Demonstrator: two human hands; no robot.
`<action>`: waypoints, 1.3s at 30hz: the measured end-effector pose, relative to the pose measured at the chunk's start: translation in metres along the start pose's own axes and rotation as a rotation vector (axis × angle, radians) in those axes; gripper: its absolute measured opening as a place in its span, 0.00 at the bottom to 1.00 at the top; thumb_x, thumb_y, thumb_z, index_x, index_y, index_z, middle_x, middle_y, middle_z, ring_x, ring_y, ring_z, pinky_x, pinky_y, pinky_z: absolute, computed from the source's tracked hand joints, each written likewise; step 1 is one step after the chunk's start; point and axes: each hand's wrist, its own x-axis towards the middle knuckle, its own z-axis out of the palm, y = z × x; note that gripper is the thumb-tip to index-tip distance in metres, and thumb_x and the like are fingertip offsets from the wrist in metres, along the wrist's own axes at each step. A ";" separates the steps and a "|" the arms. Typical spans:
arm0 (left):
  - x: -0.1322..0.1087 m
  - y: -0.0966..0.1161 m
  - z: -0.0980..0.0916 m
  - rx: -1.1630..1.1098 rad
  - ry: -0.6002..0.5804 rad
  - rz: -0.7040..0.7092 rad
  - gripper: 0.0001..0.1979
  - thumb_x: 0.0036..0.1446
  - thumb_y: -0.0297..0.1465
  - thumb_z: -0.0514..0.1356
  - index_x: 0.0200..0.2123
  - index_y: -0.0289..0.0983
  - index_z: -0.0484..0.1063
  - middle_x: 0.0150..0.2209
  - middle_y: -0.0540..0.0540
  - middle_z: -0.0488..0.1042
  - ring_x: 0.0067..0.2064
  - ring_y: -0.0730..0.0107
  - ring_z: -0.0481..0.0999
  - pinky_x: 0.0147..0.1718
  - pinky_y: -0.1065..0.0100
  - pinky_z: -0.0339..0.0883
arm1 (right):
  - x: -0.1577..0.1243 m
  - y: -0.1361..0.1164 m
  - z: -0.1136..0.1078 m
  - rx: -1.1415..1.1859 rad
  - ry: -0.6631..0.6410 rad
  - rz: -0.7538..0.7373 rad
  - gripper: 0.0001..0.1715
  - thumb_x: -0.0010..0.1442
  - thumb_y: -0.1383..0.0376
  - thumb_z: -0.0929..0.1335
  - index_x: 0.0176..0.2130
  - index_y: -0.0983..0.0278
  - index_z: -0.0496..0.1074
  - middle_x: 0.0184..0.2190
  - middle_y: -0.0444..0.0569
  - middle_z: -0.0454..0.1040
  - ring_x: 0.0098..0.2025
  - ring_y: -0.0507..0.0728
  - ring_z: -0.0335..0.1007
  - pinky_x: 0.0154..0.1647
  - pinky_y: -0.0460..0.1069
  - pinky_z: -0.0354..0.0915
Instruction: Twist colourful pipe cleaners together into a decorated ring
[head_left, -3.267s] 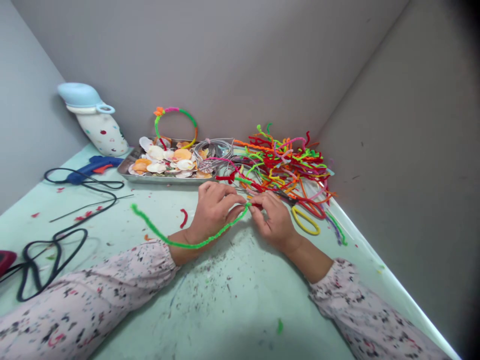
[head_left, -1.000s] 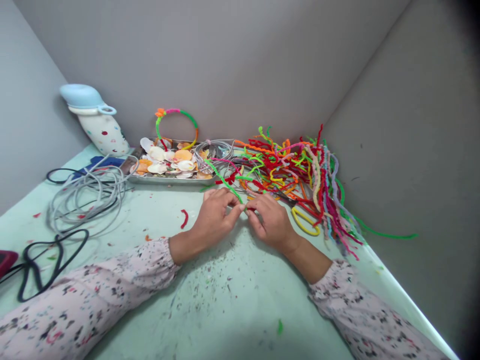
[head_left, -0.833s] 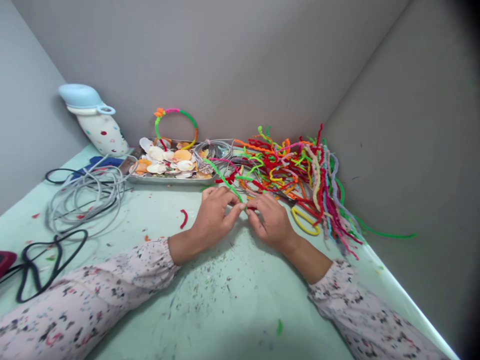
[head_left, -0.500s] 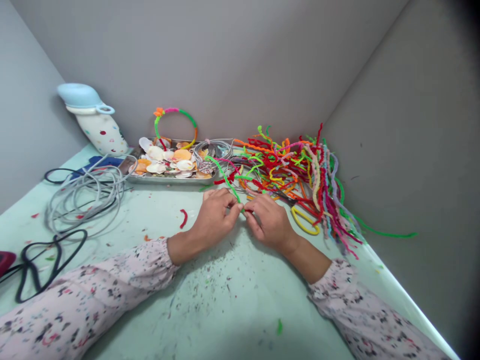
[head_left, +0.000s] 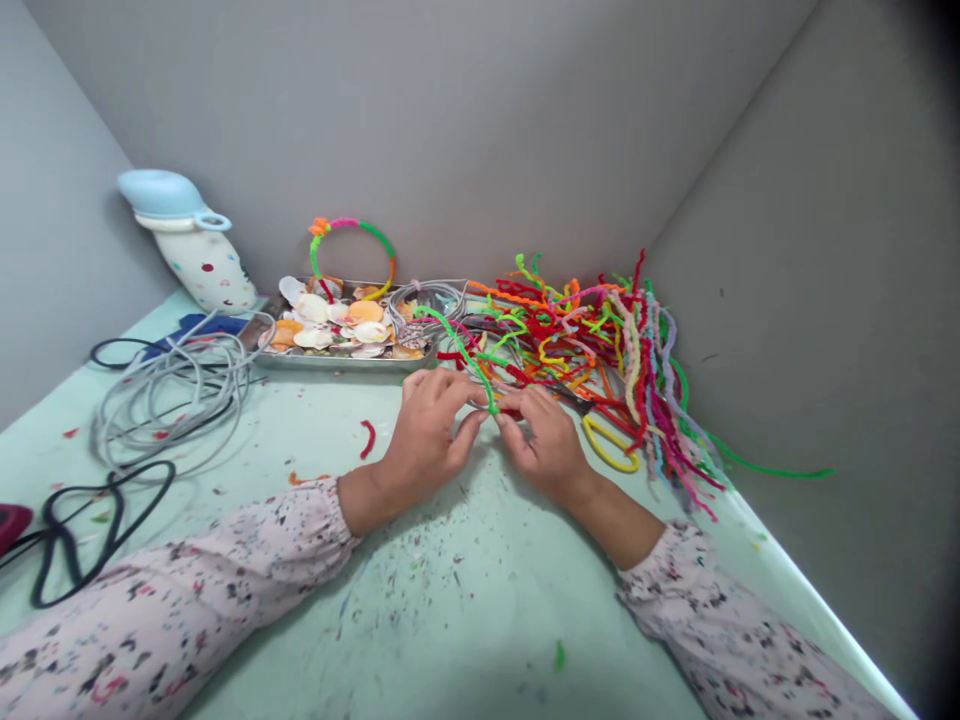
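Where left hand (head_left: 431, 430) and right hand (head_left: 549, 448) meet, a green pipe cleaner (head_left: 469, 358) is pinched.
It arcs up over the counter (head_left: 450, 600); a slack pinch could let it spring loose.

The lower end of the green pipe cleaner (head_left: 461, 345) vanishes where the grip of the left hand (head_left: 427, 440) meets that of the right hand (head_left: 547, 450); a red scrap there is too small to identify. Both sleeves run off the bottom edge. At the worktop's left edge, a red object (head_left: 11, 522) is cut off. The grey cable (head_left: 172, 385) hides most of a blue tool (head_left: 187, 325). The yellow loop (head_left: 611, 445) disappears under the pipe cleaner heap (head_left: 592, 335).
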 end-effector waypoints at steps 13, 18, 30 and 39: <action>0.001 -0.006 0.002 0.068 0.028 0.069 0.05 0.59 0.32 0.58 0.38 0.42 0.73 0.37 0.48 0.74 0.42 0.68 0.69 0.49 0.59 0.53 | 0.001 -0.003 -0.001 0.027 0.008 -0.011 0.06 0.60 0.67 0.63 0.39 0.60 0.67 0.34 0.48 0.71 0.42 0.59 0.68 0.45 0.56 0.66; 0.001 -0.007 0.002 0.077 0.052 0.097 0.05 0.59 0.33 0.59 0.38 0.42 0.74 0.36 0.49 0.74 0.41 0.69 0.70 0.49 0.59 0.54 | 0.001 -0.002 -0.001 0.028 0.010 -0.031 0.07 0.59 0.68 0.63 0.40 0.60 0.66 0.35 0.49 0.72 0.43 0.59 0.68 0.46 0.56 0.65; 0.001 -0.009 0.001 0.085 0.039 0.128 0.05 0.59 0.33 0.58 0.36 0.42 0.74 0.35 0.49 0.75 0.39 0.71 0.71 0.49 0.59 0.54 | 0.001 -0.003 -0.002 0.013 0.001 -0.043 0.07 0.59 0.68 0.63 0.40 0.60 0.66 0.34 0.49 0.72 0.44 0.60 0.68 0.45 0.57 0.66; 0.001 -0.008 -0.001 0.102 -0.005 0.122 0.06 0.59 0.32 0.58 0.37 0.42 0.75 0.36 0.49 0.75 0.39 0.70 0.70 0.49 0.59 0.54 | 0.001 -0.003 -0.002 -0.003 -0.003 -0.049 0.06 0.60 0.68 0.63 0.39 0.60 0.66 0.34 0.49 0.73 0.44 0.60 0.69 0.44 0.56 0.66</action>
